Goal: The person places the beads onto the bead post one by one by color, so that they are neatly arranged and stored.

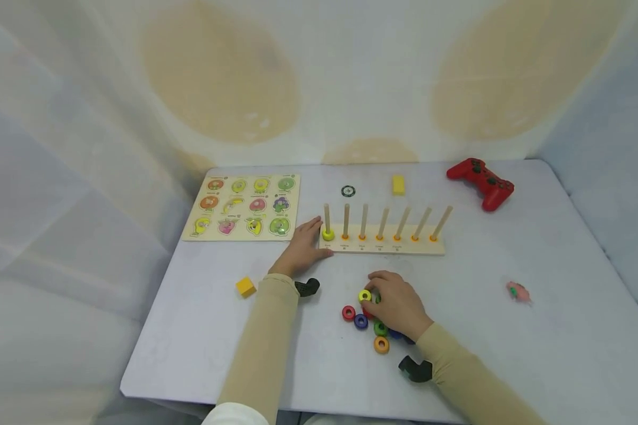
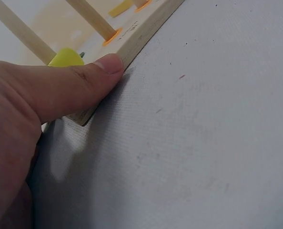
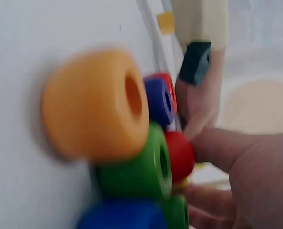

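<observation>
A wooden peg board [image 1: 383,247] with a row of upright pegs stands mid-table, and a yellow ring [image 1: 328,235] sits low on its leftmost peg. My left hand [image 1: 302,248] holds the board's left end, thumb along the front edge and fingers at the far side; the left wrist view shows the thumb [image 2: 79,88] against the wood. Over a loose group of rings, my right hand [image 1: 400,304] pinches another yellow ring [image 1: 364,296]. Around it lie a red ring [image 1: 348,313], a purple ring [image 1: 361,321], a green ring [image 1: 380,329] and an orange ring [image 1: 381,345]. The hand partly hides others.
Left of the peg board lies a fruit puzzle board [image 1: 241,208]. A yellow-orange cube [image 1: 246,287] is beside the left forearm. Behind the pegs are a round token [image 1: 348,191] and a yellow block [image 1: 398,185]. A red game controller [image 1: 481,183] and small pink object [image 1: 518,292] lie right.
</observation>
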`<state>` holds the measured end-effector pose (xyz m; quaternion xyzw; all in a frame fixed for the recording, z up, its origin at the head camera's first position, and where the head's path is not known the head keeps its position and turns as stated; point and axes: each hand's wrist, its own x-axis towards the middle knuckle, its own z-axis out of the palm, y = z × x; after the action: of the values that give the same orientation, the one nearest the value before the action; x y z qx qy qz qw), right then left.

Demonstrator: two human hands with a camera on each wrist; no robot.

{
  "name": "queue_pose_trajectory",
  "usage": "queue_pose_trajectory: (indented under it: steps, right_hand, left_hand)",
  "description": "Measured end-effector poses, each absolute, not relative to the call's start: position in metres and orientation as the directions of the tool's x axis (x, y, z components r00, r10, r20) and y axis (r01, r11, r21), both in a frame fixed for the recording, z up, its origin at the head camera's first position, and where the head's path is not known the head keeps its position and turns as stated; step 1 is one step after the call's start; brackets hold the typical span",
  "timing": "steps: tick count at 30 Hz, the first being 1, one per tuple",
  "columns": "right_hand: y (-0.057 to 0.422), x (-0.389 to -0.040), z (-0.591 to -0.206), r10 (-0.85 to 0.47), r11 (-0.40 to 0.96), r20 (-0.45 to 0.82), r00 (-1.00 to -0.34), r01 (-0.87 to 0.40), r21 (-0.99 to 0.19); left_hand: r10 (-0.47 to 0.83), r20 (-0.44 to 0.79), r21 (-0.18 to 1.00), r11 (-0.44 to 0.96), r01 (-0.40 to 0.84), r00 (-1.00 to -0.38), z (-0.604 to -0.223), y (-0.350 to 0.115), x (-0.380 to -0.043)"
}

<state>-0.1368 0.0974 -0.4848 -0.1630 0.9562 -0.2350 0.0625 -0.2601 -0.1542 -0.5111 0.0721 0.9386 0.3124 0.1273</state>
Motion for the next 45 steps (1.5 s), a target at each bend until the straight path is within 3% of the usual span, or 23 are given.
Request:
queue_pose_trajectory:
  steps: [2, 5, 9, 12, 18, 26, 37, 42, 45]
  right_hand:
    - [0.093, -0.138, -0.482, -0.316, 0.843, -0.018, -0.948, -0.272, -0.465]
    - [0.090, -0.146, -0.473, -0.295, 0.811, 0.117, -0.948, -0.313, -0.495]
    - [0.084, -0.173, -0.443, -0.252, 0.737, 0.366, -0.896, -0.423, -0.528]
    - [0.073, -0.200, -0.420, -0.232, 0.713, 0.458, -0.858, -0.471, -0.520]
    - [0.049, -0.240, -0.395, -0.296, 0.762, 0.372, -0.880, -0.452, -0.464]
    - [0.044, -0.252, -0.394, -0.331, 0.825, 0.254, -0.909, -0.409, -0.390]
    - [0.059, -0.245, -0.386, -0.327, 0.740, 0.360, -0.874, -0.474, -0.477]
    - [0.075, -0.223, -0.389, -0.397, 0.665, 0.418, -0.817, -0.570, -0.482]
    - [0.085, -0.200, -0.406, -0.457, 0.660, 0.368, -0.810, -0.586, -0.470]
  left_hand:
    - [0.214, -0.198, 0.602, 0.797, 0.053, -0.957, -0.509, -0.154, -0.259]
    - [0.220, -0.205, 0.602, 0.797, 0.054, -0.954, -0.507, -0.152, -0.259]
    - [0.217, -0.205, 0.611, 0.790, 0.048, -0.954, -0.508, -0.151, -0.259]
    - [0.204, -0.214, 0.618, 0.785, 0.029, -0.955, -0.511, -0.151, -0.259]
    - [0.215, -0.236, 0.634, 0.774, 0.018, -0.948, -0.516, -0.146, -0.256]
    - [0.245, -0.217, 0.620, 0.782, 0.061, -0.945, -0.513, -0.142, -0.254]
    - [0.239, -0.196, 0.604, 0.794, 0.075, -0.951, -0.514, -0.148, -0.260]
    - [0.229, -0.198, 0.604, 0.794, 0.065, -0.953, -0.509, -0.152, -0.260]
    - [0.230, -0.198, 0.609, 0.791, 0.065, -0.953, -0.507, -0.156, -0.260]
